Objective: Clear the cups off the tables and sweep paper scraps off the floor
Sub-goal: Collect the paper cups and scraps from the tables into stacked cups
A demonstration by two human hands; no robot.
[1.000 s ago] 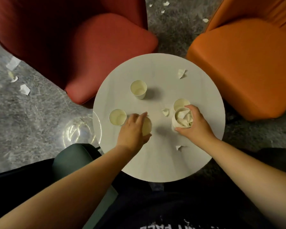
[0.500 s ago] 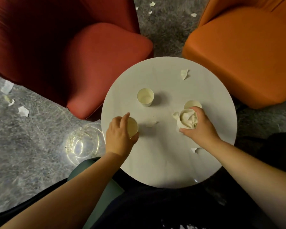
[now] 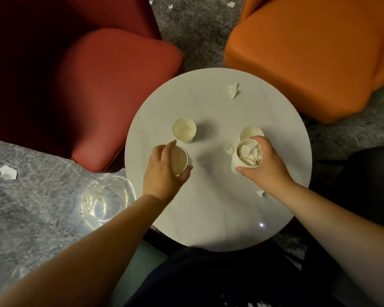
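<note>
At the bottom of the frame I see both bare forearms reaching up over a round white counter (image 3: 217,218). My left hand (image 3: 164,171) is curled round a paper cup (image 3: 180,159) at the counter's left side, fingers over the far rim and thumb at the near side, so it is grasping that cup. My right hand (image 3: 264,167) grips a second cup stuffed with paper scraps (image 3: 248,155) at centre right, thumb on the near wall and fingers wrapped over the far rim. A small scrap (image 3: 261,193) lies on the counter just beside my right wrist, and another scrap piece (image 3: 228,150) sits touching or nearly touching the left wall of the stuffed cup; I cannot tell which. Just beyond my right fingers stands an empty cup (image 3: 249,132), partly hidden by them. Further left, an upright open cup (image 3: 184,130) stands just above my left hand. Near the counter's far edge lies a crumpled scrap (image 3: 233,90). Past the counter, a red chair (image 3: 111,91) fills the upper left and an orange chair (image 3: 308,54) the upper right. The grey floor (image 3: 42,207) carries torn paper (image 3: 8,172) at the left edge and more bits between the chairs at the top.
</note>
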